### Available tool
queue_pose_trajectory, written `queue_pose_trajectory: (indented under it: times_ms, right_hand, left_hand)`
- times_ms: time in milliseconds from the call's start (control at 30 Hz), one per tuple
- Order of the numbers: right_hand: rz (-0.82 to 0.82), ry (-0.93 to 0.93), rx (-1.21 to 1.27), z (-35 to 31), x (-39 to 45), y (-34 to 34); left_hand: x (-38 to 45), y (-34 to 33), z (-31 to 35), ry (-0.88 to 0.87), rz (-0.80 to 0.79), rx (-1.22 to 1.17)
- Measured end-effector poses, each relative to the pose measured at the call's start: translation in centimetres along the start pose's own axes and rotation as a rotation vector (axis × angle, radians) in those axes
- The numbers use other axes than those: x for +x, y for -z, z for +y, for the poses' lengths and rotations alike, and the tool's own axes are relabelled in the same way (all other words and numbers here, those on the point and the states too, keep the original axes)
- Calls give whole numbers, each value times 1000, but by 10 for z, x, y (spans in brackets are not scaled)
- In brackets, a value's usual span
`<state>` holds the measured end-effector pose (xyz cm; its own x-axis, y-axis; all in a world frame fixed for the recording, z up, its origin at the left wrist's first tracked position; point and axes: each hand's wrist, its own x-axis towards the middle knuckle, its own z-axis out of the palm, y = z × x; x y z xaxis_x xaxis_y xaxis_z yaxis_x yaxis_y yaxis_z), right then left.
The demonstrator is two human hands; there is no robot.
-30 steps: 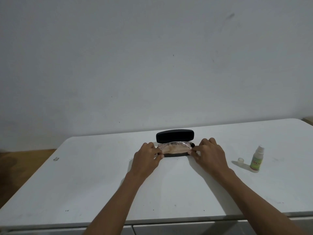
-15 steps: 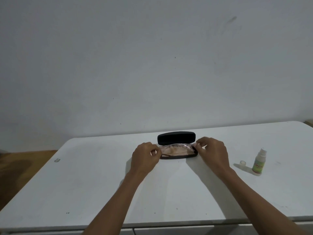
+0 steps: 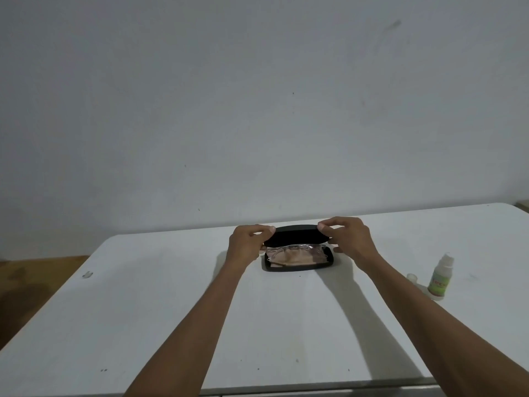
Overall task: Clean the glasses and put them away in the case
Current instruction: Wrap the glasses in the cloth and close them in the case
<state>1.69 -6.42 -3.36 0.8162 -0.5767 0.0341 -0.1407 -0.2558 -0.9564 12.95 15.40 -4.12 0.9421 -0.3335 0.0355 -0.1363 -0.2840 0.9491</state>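
A black glasses case (image 3: 297, 267) lies open at the middle of the white table (image 3: 143, 325). Clear-framed glasses (image 3: 297, 250) rest inside it on a pinkish cloth (image 3: 294, 257). The case's black lid (image 3: 296, 235) stands raised behind them. My left hand (image 3: 246, 244) pinches the lid's left end. My right hand (image 3: 350, 237) pinches its right end between thumb and fingers.
A small white spray bottle with a green label (image 3: 440, 277) stands at the right, its small cap (image 3: 411, 277) beside it. A tiny grey object (image 3: 87, 274) lies near the table's left edge. Brown floor (image 3: 25, 282) shows at the left.
Both hands have lifted off the glasses in the case and moved up to grip the two ends of the lid.
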Motion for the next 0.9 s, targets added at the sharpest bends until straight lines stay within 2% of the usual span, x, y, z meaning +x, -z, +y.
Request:
queue_pose_trajectory:
  times_ms: [333,600,900]
  right_hand:
    - [-156,51,-31,5,1,8]
    - [-116,194,-190,16,-12,8]
    - [-61,300,-186,37,-28,1]
  left_hand:
    - [-15,10,-2,59,-140,-174]
    - [-20,9,-17,-5,-144,-265]
    - [-26,2,-38,-65,-108,-301]
